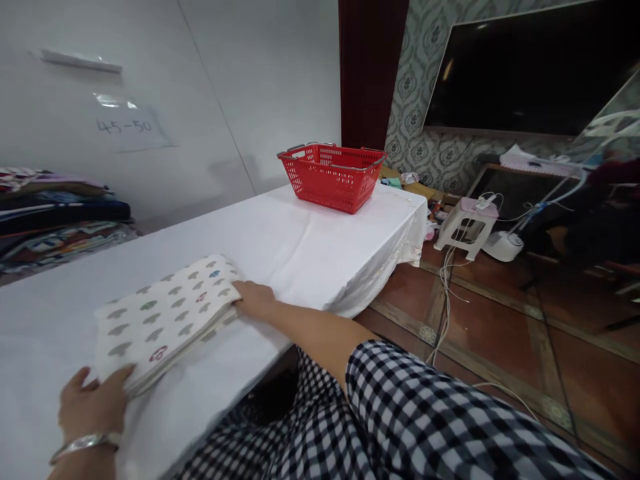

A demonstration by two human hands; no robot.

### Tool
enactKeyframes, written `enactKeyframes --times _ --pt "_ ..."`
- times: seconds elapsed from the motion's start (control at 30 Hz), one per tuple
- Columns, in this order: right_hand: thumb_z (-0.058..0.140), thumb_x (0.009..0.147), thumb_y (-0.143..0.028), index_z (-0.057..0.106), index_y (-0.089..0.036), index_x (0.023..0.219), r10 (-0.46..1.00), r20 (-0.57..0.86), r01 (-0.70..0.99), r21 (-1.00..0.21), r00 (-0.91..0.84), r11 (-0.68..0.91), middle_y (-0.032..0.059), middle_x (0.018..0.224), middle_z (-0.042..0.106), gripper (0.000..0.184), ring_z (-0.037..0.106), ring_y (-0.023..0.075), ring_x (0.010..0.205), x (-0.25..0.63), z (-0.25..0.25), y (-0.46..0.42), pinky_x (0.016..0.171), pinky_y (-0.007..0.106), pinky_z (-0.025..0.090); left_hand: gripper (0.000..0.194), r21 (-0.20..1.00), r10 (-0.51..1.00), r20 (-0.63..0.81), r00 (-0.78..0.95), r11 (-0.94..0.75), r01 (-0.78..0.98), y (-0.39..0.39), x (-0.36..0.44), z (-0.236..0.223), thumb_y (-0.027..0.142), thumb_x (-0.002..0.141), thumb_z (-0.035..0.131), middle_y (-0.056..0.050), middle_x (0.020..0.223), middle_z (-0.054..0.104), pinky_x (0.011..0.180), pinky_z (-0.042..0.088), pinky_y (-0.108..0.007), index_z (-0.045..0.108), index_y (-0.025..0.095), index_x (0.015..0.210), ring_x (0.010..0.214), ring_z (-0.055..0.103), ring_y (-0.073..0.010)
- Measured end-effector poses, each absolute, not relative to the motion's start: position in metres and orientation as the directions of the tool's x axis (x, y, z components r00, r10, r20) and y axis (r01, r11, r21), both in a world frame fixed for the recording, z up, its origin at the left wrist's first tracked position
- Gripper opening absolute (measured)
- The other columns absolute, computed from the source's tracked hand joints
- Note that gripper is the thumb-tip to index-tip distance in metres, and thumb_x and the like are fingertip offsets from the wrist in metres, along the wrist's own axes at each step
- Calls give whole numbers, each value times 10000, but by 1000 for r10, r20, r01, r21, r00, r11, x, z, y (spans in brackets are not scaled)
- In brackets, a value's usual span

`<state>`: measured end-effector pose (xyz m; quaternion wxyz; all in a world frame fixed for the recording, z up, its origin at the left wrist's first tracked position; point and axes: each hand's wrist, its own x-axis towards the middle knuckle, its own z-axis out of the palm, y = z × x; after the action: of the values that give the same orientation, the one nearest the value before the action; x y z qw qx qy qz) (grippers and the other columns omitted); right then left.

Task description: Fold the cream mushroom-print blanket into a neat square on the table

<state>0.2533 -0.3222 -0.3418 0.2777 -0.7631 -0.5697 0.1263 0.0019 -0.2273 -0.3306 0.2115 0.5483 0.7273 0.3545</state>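
Observation:
On the white-covered table lies a folded white cloth (170, 310) printed with grey mushroom-like shapes and a few coloured motifs. Its folded layers show along the near edge. My right hand (255, 300) grips the cloth's right end, fingertips tucked out of sight at the edge. At the near left corner, my left hand (95, 403) rests with fingers spread and the thumb against the cloth. A silver bangle circles that wrist.
A red plastic basket (333, 177) with metal handles stands at the table's far end. Piled folded fabrics (60, 213) lie at the left by the wall. Beyond the table (280, 233), a white stool (470, 223) and loose cables (445, 300) are on the tiled floor.

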Motion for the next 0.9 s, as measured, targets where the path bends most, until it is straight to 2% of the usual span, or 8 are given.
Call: enactKeyframes --times 0.1,0.23,0.37,0.5,0.63,0.77,0.9 --pt "431 842 -334 396 -256 1275 931 129 800 -560 342 -216 38 1191 565 441 559 216 1029 250 -342 -328 848 375 465 882 727 953 1 -304 208 654 -248 2 -334 314 401 801 57 1232 589 925 463 -432 484 389 1221 1065 589 -261" --pt "428 843 -344 423 -259 1249 926 163 802 -565 340 -195 27 1178 575 416 559 206 1025 251 -341 -334 844 358 463 943 803 927 0 -374 223 552 -251 8 -334 236 346 813 15 1160 622 942 445 -453 504 320 1233 1039 589 -266" --pt "426 840 -340 427 -263 1257 918 172 792 -577 357 -200 21 1188 574 424 547 201 1046 250 -340 -337 862 350 450 963 897 933 -23 -360 178 405 -243 5 -341 211 323 811 10 1047 616 906 462 -446 513 275 1236 1002 573 -249" --pt "462 818 -335 433 -292 1267 903 152 755 -613 402 -233 -7 1210 568 451 522 188 1085 246 -341 -336 913 334 416 869 954 948 9 -317 86 285 -236 -1 -356 239 380 788 27 949 575 908 436 -469 520 262 1207 939 550 -216" --pt "479 799 -290 446 -294 1272 892 163 735 -637 422 -232 -14 1248 551 474 499 184 1126 242 -346 -334 954 327 384 775 979 974 50 -221 -4 205 -238 -4 -366 306 511 736 -24 1044 553 886 446 -431 473 233 1236 929 539 -200" --pt "474 771 -225 493 -236 1242 898 179 719 -669 401 -188 28 1240 566 472 509 210 1121 243 -349 -328 957 352 380 692 971 983 113 -146 -78 227 -246 -6 -365 349 614 691 -76 1123 534 874 460 -368 456 217 1252 972 543 -205" --pt "425 750 -181 551 -240 1170 918 186 682 -722 349 -113 9 1141 628 442 557 178 1044 253 -342 -316 884 299 431 706 980 993 95 -66 -82 184 -248 -7 -353 309 634 686 -73 1125 535 813 488 -321 420 233 1284 893 570 -170"
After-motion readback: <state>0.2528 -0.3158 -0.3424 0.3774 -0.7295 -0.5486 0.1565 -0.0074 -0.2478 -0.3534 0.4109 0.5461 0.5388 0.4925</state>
